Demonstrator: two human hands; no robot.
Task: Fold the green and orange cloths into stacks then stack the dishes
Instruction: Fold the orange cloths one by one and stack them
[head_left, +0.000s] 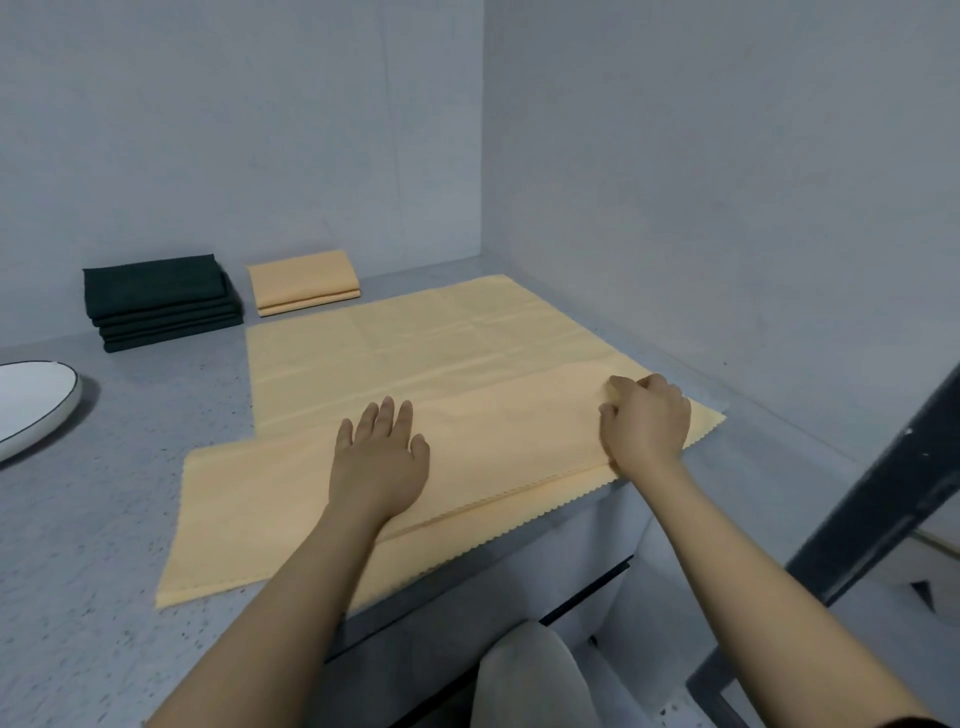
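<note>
Right grip (644, 418) pinches orange cloth (415, 353); left hand (382, 452) presses flat.

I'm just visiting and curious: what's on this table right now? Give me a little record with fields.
surface: grey speckled table in a grey corner
cloth being folded: large orange cloth, near edge folded over
left hand: left hand flat on the folded part
right hand: right hand with fingers curled, pinching the fold's right end
done stacks: folded green stack; folded orange stack beside it, at the back wall
dishes: white plate, left edge, partly out of view
</note>
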